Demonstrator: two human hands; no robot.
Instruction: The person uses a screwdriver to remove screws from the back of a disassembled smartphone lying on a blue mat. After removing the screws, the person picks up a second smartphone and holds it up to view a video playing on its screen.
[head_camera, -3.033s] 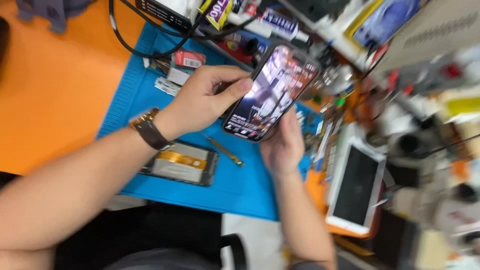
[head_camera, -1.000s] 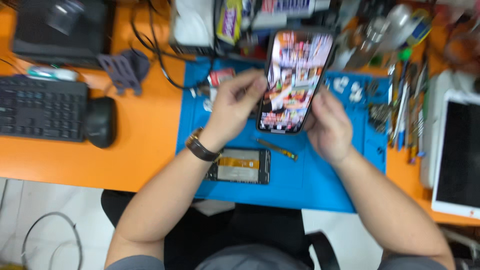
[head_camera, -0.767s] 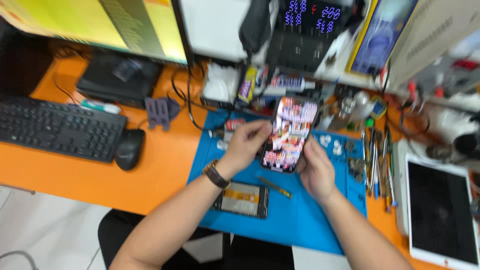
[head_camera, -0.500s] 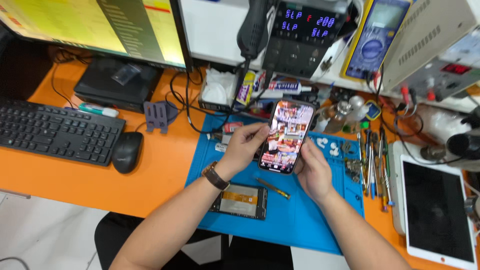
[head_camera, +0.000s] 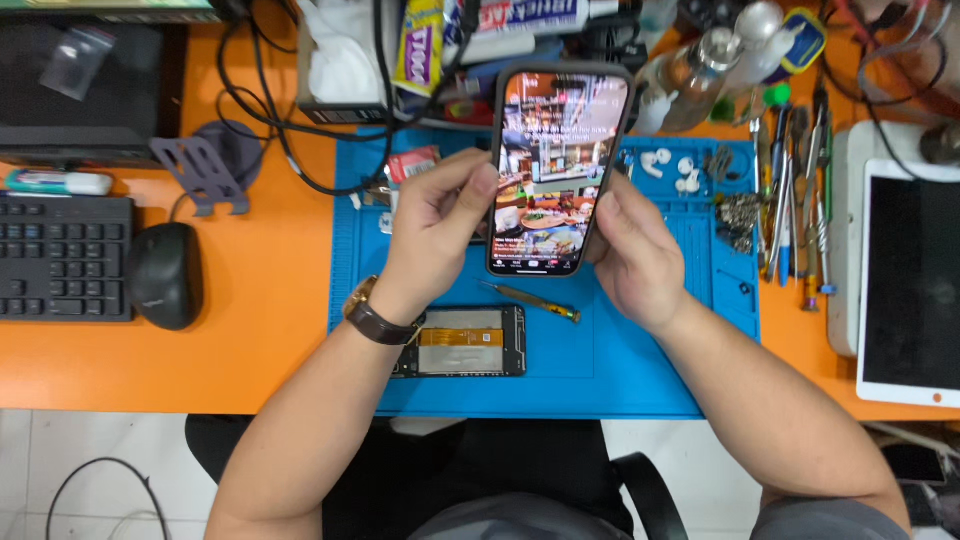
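Lying nearest, one opened dark phone body (head_camera: 462, 341) and one slim yellow-tipped screwdriver (head_camera: 532, 300) rest on the blue silicone mat (head_camera: 650, 360). Above it, left hand (head_camera: 437, 232) and right hand (head_camera: 632, 252) pinch one lit black glass smartphone (head_camera: 556, 168) by its side edges; likely stiff, slippery, fragile

An opened phone (head_camera: 460, 341) lies at the mat's (head_camera: 640, 370) near edge; a mouse (head_camera: 163, 274) sits left of the mat, a tablet (head_camera: 912, 280) right.
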